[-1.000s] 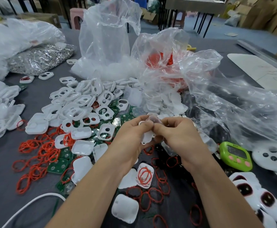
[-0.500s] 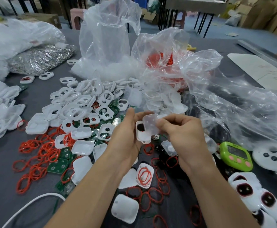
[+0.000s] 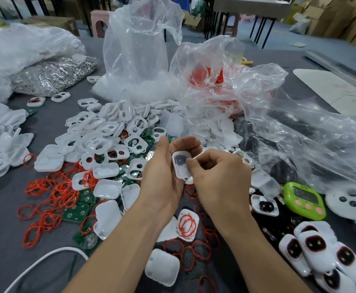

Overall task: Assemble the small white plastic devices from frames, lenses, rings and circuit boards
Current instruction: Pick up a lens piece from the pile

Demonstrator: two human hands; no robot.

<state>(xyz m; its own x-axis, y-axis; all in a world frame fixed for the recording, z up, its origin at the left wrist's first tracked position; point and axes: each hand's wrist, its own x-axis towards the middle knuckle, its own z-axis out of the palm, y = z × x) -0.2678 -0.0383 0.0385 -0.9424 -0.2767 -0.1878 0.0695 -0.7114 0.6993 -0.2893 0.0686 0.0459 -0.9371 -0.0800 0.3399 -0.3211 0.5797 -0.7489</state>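
Note:
My left hand (image 3: pixel 163 176) cradles a small white frame (image 3: pixel 181 164) in its palm and fingers, the frame's dark-lined inside facing me. My right hand (image 3: pixel 217 178) has curled fingers, and its thumb and forefinger pinch the frame's right edge. A clear lens seems to lie in the frame, though I cannot tell for sure. White frames (image 3: pixel 101 140) lie heaped behind my hands. Red rings (image 3: pixel 52 193) and green circuit boards (image 3: pixel 76 212) are scattered on the left. Finished white devices (image 3: pixel 319 250) with dark red windows lie at the lower right.
Clear plastic bags (image 3: pixel 139 49) of white and red parts rise behind the pile, another bag (image 3: pixel 312 132) sprawls on the right. A green timer (image 3: pixel 304 199) and a white controller-like part (image 3: pixel 350 199) sit right. A white cable (image 3: pixel 35 265) runs at the lower left.
My hands have dropped slightly and closed together. The clear lens my right hand held above the frame is now down at the frame, and the right fingers press at its edge.

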